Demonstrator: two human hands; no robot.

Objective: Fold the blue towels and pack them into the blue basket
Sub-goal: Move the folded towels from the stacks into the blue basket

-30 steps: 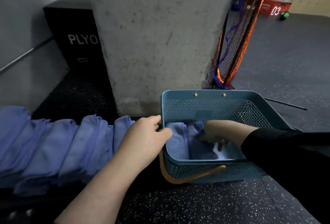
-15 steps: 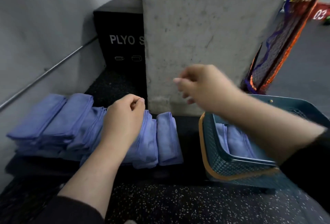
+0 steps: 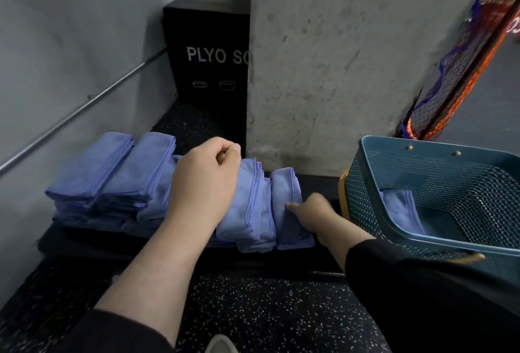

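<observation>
Left hand (image 3: 204, 181): held over the row of folded blue towels (image 3: 118, 181), fingers curled loosely toward the palm with thumb and fingertips close together; whether cloth is pinched between them cannot be told, since the hand's back faces the camera. It covers the middle of the row, above the towel second from the right (image 3: 249, 209).

Right hand (image 3: 309, 212): lower and nearer the camera, reaching in from the right. Its fingertips touch the right side of the end towel (image 3: 287, 206), the last of the row; the fingers are hidden behind the hand, so how they lie on the cloth cannot be told. A black sleeve (image 3: 399, 276) covers the forearm from the wrist back.

The towels lie side by side, partly overlapping, on a low dark ledge (image 3: 92, 243) that runs from the grey wall (image 3: 70, 43) at left toward the concrete pillar (image 3: 337, 57). The end towel lies between the two hands and the blue basket (image 3: 439, 236).

The basket stands just right of the right hand, tilted in view, its mesh wall and a tan handle (image 3: 343, 195) facing the towels. One folded towel in the basket (image 3: 401, 206) leans against its left inner wall.

Surroundings: a black box (image 3: 208, 43) lettered "PLYO SO" behind the row; a metal rail (image 3: 81, 107) on the wall; a bundled orange and blue net (image 3: 461, 76) behind the basket; speckled dark flooring (image 3: 267, 313).
</observation>
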